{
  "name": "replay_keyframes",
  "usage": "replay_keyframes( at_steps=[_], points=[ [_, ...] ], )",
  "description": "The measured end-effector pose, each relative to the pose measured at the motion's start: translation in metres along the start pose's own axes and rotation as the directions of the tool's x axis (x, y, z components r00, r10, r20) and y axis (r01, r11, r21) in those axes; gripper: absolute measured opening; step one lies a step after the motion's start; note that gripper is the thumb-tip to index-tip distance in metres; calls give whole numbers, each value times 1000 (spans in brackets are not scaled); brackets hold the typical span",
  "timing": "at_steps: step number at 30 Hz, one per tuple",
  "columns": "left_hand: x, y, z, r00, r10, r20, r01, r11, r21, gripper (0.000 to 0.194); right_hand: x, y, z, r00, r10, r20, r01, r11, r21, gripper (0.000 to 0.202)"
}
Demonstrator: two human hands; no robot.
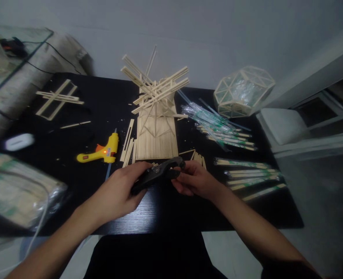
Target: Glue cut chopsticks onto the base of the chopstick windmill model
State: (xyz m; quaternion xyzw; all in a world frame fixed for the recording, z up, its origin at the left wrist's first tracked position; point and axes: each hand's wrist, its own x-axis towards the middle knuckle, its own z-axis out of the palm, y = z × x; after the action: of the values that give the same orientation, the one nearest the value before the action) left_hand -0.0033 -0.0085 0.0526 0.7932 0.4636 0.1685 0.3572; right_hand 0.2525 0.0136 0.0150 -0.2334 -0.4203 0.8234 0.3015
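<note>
My left hand [120, 190] is wrapped round a black hand cutter [156, 174] with a curved, jaw-like head, held low over the near side of the table. At that head, my right hand [193, 178] has its fingers closed; anything small between them is too blurred to make out. Just beyond both hands stands a windmill-like model [157, 135] built of pale wooden sticks, with crossed blades at its upper part. Short cut sticks [127, 149] lie along its left side, and more cut pieces [199, 158] are by its right corner.
A yellow glue gun [101, 152] with a lit orange light lies left of the model. Crossed sticks [57, 99] are at far left. Wrapped chopsticks [223, 128] and a faceted frame [243, 91] are on the right. A plastic-wrapped bundle [14, 190] occupies the near left.
</note>
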Motion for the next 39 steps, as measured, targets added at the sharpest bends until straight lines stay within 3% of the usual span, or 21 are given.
replay_keyframes(
  at_steps=[10, 17, 27, 39],
  points=[
    [-4, -1, 0, 998, 2, 56, -7, 997, 80, 25, 0, -2, 0, 996, 40, 82, -43, 999, 26, 37],
    [-6, -1, 2, 999, 4, 49, -10, 991, 137, 16, -2, -1, 2, 997, 34, 63, -37, 998, 53, 37],
    [-6, -5, 2, 997, 54, 49, -59, 994, 89, 35, -2, -5, 3, 995, 78, 70, -81, 996, 43, 36],
    [-7, -8, 7, 994, 104, -20, -100, 983, 153, 15, -1, -3, 1, 994, 82, 71, -82, 997, -3, 38]
  ],
)
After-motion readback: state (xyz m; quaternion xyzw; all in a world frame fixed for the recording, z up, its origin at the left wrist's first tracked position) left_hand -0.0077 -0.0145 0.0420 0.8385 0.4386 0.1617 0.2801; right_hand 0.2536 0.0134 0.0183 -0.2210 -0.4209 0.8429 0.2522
